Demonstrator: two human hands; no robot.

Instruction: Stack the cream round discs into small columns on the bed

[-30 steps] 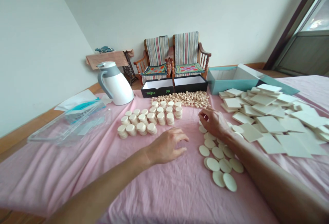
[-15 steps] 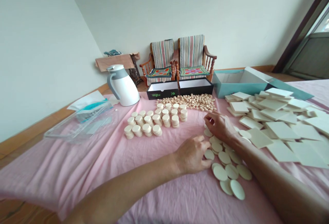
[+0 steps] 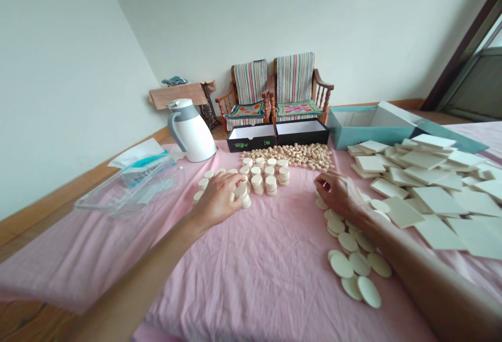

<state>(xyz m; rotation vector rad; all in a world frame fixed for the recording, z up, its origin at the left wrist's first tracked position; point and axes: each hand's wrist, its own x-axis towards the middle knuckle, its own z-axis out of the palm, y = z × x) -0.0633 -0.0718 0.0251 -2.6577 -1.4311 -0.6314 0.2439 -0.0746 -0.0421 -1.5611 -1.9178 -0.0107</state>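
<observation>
Head view: left hand (image 3: 220,195) pinches 1 disc (image 3: 240,190) at formed stacks (image 3: 257,184), 12 o'clock; loose discs (image 3: 341,264), 2 o'clock, are unstacked; right hand (image 3: 338,190) curls, its hold I cannot tell.

Left grip (image 3: 219,196) palm-down, right grip (image 3: 338,192) curled

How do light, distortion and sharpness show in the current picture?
Head view: soft light, no hard shadows on the pink cloth; head view: the white jug leans outward, apparently wide-angle distortion; head view: a black box bears green lettering too soft to read.
</observation>
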